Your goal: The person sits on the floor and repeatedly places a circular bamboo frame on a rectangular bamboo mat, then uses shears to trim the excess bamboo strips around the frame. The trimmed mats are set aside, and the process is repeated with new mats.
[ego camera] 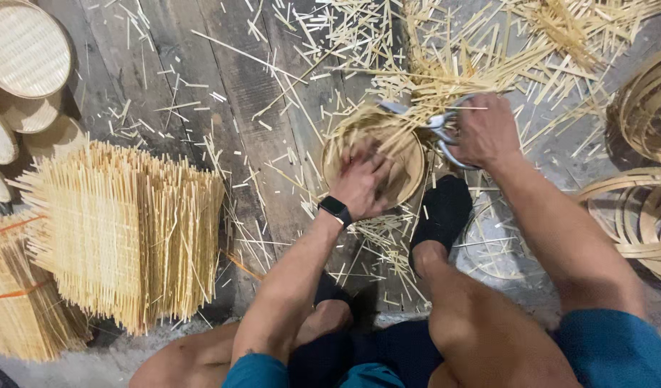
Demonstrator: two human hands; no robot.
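Right grip (483, 131) closed on scissors (436, 128), forearm outstretched; left hand (362, 181) palm-down, fingers spread, on the round woven basket (411, 169).

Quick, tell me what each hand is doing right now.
Left hand: spread open, pressing down on the round woven basket, not gripping it.
Right hand: closed around the handles of the scissors, blades at the basket's rim.

We see soft, even light from overhead; the pale bamboo strips (488, 50) at one o'clock glare slightly. Shadows pool under the knees at six o'clock. Edges bend and blur mildly towards the corners.
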